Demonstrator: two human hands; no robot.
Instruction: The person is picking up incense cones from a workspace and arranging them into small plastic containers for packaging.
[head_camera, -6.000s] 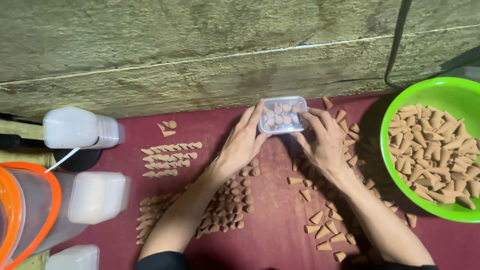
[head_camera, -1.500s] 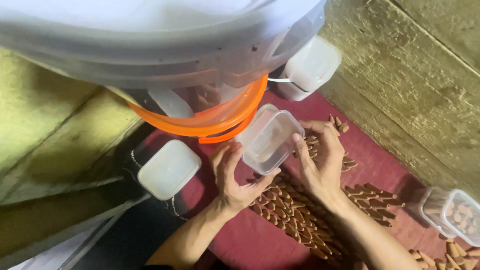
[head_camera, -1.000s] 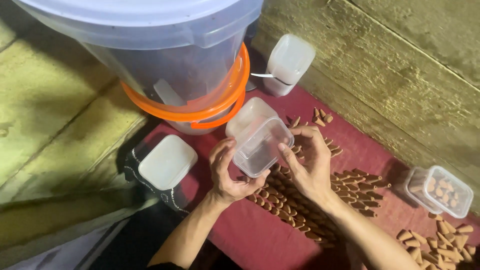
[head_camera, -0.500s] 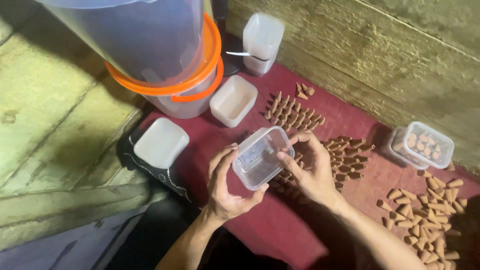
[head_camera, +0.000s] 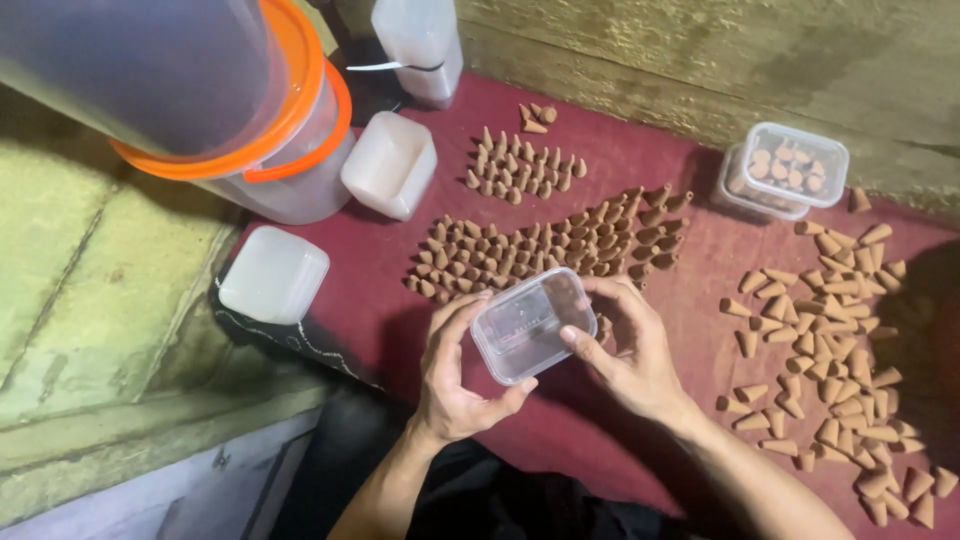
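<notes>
At the far left stands a large translucent plastic bucket with orange rim (head_camera: 240, 110), and beside it two white frosted plastic boxes (head_camera: 273, 273) lie on the dark red cloth (head_camera: 380, 310) that covers the worktop. In the middle, rows of small brown clay-coloured cones (head_camera: 530, 245) are set out on the cloth.

Just in front of these rows, both hands hold a small clear rectangular plastic box with lid (head_camera: 533, 324) above the cloth. The left hand (head_camera: 455, 375) cups the box from its left end, thumb under the near corner and fingers curled along the far edge. The right hand (head_camera: 625, 345) grips the right end, with the thumb pressed flat on the lid. The box looks empty, so I judge the step is opening it; this would call for lifting the lid at one corner while the other hand keeps the base steady.

To the right, a filled clear lidded box (head_camera: 785, 170) stands near the wall, and loose cones (head_camera: 840, 340) lie scattered.
</notes>
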